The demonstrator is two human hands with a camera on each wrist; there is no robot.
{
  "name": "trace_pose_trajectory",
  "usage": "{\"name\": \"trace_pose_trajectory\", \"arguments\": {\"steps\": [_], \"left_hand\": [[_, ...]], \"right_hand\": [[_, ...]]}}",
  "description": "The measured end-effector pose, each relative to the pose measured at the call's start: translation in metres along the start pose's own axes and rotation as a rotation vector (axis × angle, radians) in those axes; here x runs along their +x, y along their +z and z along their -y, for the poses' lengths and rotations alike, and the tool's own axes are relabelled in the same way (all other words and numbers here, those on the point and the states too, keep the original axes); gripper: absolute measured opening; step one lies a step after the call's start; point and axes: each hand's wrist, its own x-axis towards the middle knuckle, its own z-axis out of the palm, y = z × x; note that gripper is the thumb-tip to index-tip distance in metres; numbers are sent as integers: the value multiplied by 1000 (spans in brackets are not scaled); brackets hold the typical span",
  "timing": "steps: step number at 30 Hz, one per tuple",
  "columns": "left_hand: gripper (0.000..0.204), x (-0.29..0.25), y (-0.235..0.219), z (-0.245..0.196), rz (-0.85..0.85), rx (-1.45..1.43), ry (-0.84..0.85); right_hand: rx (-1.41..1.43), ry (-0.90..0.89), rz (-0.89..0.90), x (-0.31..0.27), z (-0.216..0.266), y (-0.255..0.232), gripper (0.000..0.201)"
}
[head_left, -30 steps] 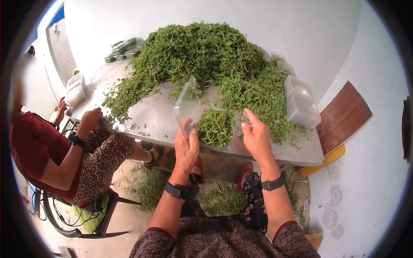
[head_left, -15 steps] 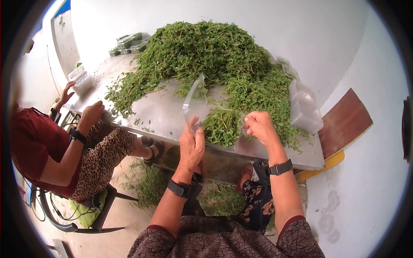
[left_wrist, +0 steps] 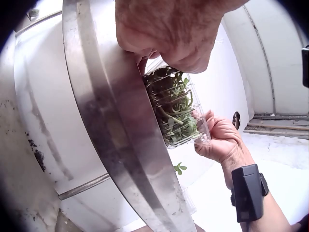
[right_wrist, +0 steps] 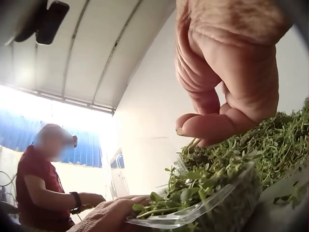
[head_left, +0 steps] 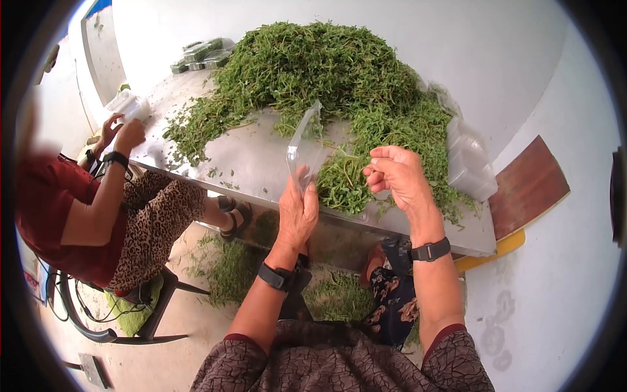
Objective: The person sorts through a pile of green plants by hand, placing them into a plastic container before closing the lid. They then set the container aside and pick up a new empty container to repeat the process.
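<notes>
A clear plastic clamshell box [right_wrist: 227, 193] filled with leafy green sprigs [head_left: 339, 183] sits at the table's near edge. Its lid [head_left: 304, 144] stands raised on the left side. My left hand [head_left: 299, 212] grips the box at that hinged side, thumb toward the greens and fingers behind the lid. Over the right part of the box, my right hand [head_left: 401, 179] pinches a thin green stem [right_wrist: 194, 143] between thumb and fingers. Through the box's clear wall, stems and leaves [left_wrist: 174, 106] show in the left wrist view.
A large heap of greens [head_left: 320, 65] covers the table's [head_left: 238, 160] back and right. Stacked empty boxes [head_left: 470, 160] stand at right; filled boxes [head_left: 204, 53] lie at back left. Another person [head_left: 85, 215] sits at left beside a stack of clear boxes [head_left: 127, 104].
My right hand went from spread fingers to a pinch over the greens, then rose slightly. My left hand keeps its grip on the box. The seated person's hands moved toward the stack at left.
</notes>
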Motion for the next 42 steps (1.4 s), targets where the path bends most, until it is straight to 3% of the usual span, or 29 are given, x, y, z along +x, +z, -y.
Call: {"name": "trace_pose_trajectory", "arguments": {"steps": [4, 8, 10, 16, 22, 23, 27, 42], "left_hand": [[35, 0, 0, -1, -11, -24, -9], [36, -1, -1, -2, 9, 13, -3], [36, -2, -1, -2, 24, 39, -23], [38, -1, 0, 1, 5, 35, -4], [38, -2, 0, -1, 8, 16, -4], [38, -2, 0, -2, 6, -2, -5], [38, -2, 1, -2, 9, -57, -18], [40, -3, 1, 1, 7, 26, -4]], "right_hand": [[-63, 48, -7, -3, -17, 8, 25], [-335, -41, -138, -14, -27, 14, 25], [-935, -438, -239, -12, -37, 13, 22], [-1211, -673, -368, -32, -24, 21, 20], [-1197, -773, -337, -31, -51, 24, 36], [-1168, -696, -253, -31, -56, 26, 43], [-1249, -687, -185, -33, -66, 33, 47], [-1054, -667, -129, -14, -35, 15, 41]]}}
